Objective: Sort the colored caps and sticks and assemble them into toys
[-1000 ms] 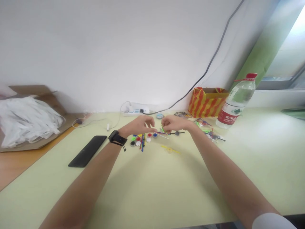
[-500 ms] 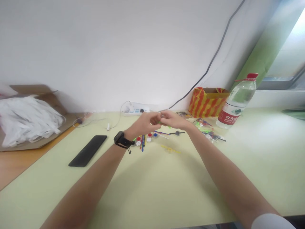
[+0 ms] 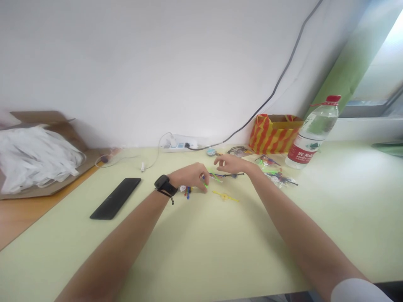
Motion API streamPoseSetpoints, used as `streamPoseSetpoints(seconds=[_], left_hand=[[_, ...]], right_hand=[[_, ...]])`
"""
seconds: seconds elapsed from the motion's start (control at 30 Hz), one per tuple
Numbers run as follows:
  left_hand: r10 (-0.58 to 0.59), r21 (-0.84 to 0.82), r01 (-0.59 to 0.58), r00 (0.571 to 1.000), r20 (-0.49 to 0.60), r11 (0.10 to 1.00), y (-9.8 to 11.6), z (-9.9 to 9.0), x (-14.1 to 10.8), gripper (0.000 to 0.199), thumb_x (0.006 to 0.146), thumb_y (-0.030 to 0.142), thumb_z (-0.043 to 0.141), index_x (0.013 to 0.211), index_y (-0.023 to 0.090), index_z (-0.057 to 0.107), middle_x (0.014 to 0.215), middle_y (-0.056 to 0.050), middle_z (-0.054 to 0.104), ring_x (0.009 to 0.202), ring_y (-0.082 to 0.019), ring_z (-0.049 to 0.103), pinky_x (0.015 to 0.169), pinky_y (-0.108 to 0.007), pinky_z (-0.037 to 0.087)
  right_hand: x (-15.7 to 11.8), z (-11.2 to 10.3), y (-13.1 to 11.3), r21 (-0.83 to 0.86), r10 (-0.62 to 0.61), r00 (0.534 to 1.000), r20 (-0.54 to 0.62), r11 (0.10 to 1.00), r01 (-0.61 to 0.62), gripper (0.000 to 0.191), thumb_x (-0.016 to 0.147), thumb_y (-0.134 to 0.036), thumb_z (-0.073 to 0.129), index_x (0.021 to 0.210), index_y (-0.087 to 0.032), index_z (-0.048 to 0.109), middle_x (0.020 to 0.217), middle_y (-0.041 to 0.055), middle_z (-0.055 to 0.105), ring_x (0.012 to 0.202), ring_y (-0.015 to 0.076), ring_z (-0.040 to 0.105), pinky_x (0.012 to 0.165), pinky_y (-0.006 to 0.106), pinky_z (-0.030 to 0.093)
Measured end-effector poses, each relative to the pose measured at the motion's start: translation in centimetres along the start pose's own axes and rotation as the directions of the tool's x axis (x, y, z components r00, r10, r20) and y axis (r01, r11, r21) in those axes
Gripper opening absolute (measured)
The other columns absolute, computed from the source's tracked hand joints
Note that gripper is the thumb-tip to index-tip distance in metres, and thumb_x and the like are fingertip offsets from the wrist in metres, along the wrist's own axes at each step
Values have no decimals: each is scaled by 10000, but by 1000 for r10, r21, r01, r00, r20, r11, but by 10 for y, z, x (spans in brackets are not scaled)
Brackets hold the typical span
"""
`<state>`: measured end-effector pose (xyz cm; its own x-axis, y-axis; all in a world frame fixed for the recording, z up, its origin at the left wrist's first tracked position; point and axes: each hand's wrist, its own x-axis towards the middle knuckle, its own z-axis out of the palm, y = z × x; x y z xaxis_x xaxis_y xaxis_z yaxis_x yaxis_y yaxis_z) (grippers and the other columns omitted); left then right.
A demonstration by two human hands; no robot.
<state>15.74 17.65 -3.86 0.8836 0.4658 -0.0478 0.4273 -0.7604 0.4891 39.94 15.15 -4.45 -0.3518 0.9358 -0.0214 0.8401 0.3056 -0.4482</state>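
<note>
Low over the table, my left hand has its fingers pinched on a small bright green plastic piece, mostly hidden by the fingers. A black watch is on that wrist. Beneath this hand lie coloured strips and a white round cap, partly covered. To the right, my right hand hovers with bent fingers apart, holding nothing visible. Below its fingertips are thin green strips and a dark strip with a round middle. Nearer me lies a yellow strip with a round centre, like a toy watch.
A black flat slab lies at left, near a box of white strips. At the back are a power strip and a striped bag. A water bottle stands right of small bagged parts.
My hands, together over the table before, have separated. The left has come down and nearer with the green piece; the right has opened and lowered slightly. A light-blue round thing behind them now shows.
</note>
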Motion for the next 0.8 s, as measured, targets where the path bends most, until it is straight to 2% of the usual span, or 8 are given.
streamPoseSetpoints(seconds=[0.17, 0.23, 0.33, 0.43, 0.53, 0.67, 0.8], left_hand=[[26, 72, -20, 996, -90, 997, -11, 1, -2, 195, 656, 367, 867, 765, 242, 764, 1012, -59, 709, 1088, -285, 598, 838, -323, 487], [18, 106, -7, 994, -107, 994, -12, 0, -3, 260, 671, 389, 862, 870, 251, 768, 1066, -55, 698, 1123, -290, 571, 877, -331, 475], [-24, 147, 40, 994, -107, 988, -15, -4, -5, 459, 660, 435, 864, 1074, 277, 747, 1155, -44, 680, 1155, -291, 565, 901, -329, 468], [-117, 151, 120, 993, -29, 981, -22, -11, -9, 619, 602, 468, 884, 1171, 283, 726, 1184, -41, 683, 1105, -283, 614, 853, -309, 487], [-164, 116, 158, 985, 46, 981, -31, -17, -12, 611, 589, 449, 885, 1156, 273, 741, 1122, -39, 720, 1041, -267, 654, 784, -287, 501], [-159, 77, 156, 987, 27, 985, -41, -17, -12, 522, 623, 448, 864, 1098, 257, 759, 1026, -45, 746, 913, -239, 682, 718, -280, 499], [-171, 82, 169, 985, 21, 982, -44, -15, -10, 558, 608, 467, 875, 1108, 252, 751, 1019, -49, 740, 844, -224, 685, 697, -279, 491]], right_hand=[[-7, -9, 21, -60, 129, 987, 97, 991, -124, 247, 813, -307, 754, 1041, -216, 731, 1102, 96, 734, 925, 239, 681, 702, 281, 488], [-12, -12, 28, -71, 169, 974, 148, 985, -160, 278, 770, -366, 794, 1007, -228, 746, 1094, 89, 738, 923, 246, 688, 668, 277, 487], [-19, -18, 33, -71, 193, 958, 211, 981, -182, 403, 702, -426, 836, 1056, -256, 749, 1132, 61, 736, 972, 250, 689, 675, 269, 489], [-23, -24, 37, -69, 212, 939, 269, 977, -201, 488, 638, -407, 865, 1087, -259, 743, 1157, 45, 735, 1003, 252, 685, 688, 265, 486], [-24, -26, 39, -74, 244, 917, 315, 970, -232, 439, 624, -344, 856, 1034, -240, 743, 1123, 46, 744, 951, 243, 693, 681, 270, 484], [-22, -24, 38, -69, 264, 902, 342, 964, -256, 316, 643, -270, 816, 942, -224, 723, 1008, 45, 752, 888, 231, 697, 651, 271, 478], [-21, -20, 35, -38, 256, 908, 332, 965, -258, 249, 652, -205, 781, 881, -214, 682, 850, 31, 731, 807, 217, 689, 597, 263, 453]])
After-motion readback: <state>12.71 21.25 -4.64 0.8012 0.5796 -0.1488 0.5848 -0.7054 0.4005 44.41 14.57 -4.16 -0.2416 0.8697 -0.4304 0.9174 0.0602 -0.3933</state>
